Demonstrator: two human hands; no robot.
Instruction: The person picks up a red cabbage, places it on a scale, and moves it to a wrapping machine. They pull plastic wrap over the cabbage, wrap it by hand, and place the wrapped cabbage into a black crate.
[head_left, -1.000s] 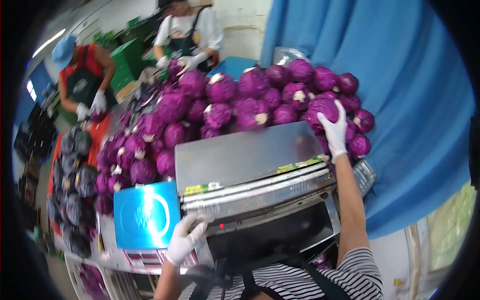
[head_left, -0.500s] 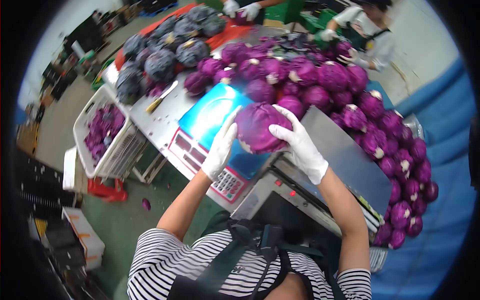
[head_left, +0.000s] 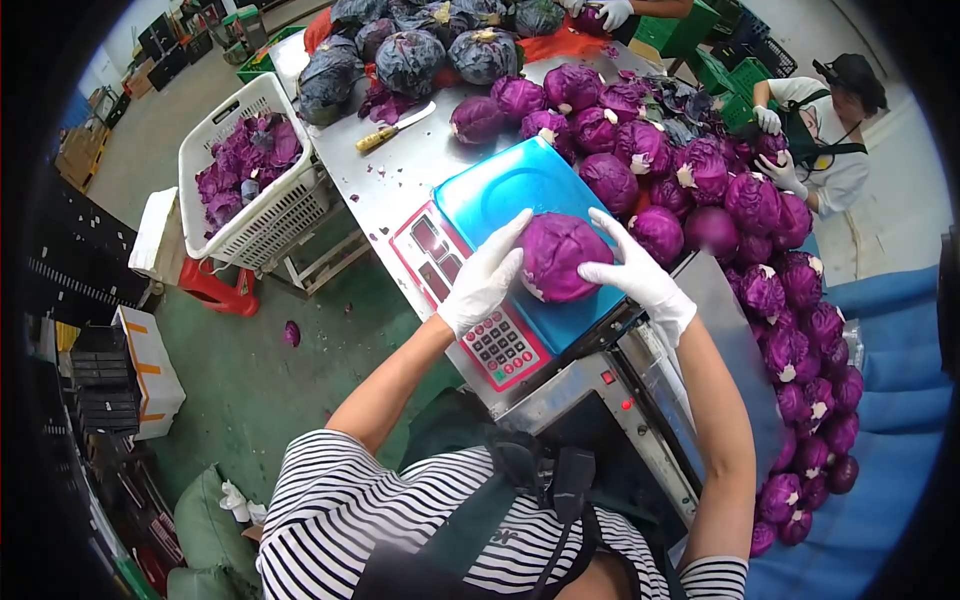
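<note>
A round purple cabbage (head_left: 558, 258) is between my two white-gloved hands, over the blue pan of a scale (head_left: 510, 185). My left hand (head_left: 487, 275) cups its left side, fingers and thumb curved along the edge. On the other side my right hand (head_left: 640, 275) has its thumb against the cabbage's front right and its fingers curved along the upper right. The cabbage's underside is hidden, so I cannot tell whether it touches the pan. The scale's keypad (head_left: 500, 345) lies below my left hand.
Peeled purple cabbages (head_left: 705, 170) are heaped behind and to the right. Darker leafy cabbages (head_left: 410, 62) sit at the back left, near a knife (head_left: 395, 128). A white basket (head_left: 245, 235) of leaves stands left. A metal machine (head_left: 620, 400) is in front right. Another person (head_left: 835, 130) works at upper right.
The view has shifted, so the table and scale appear lower and further right. Both hands remain around the cabbage, now showing more of the blue pan around it.
</note>
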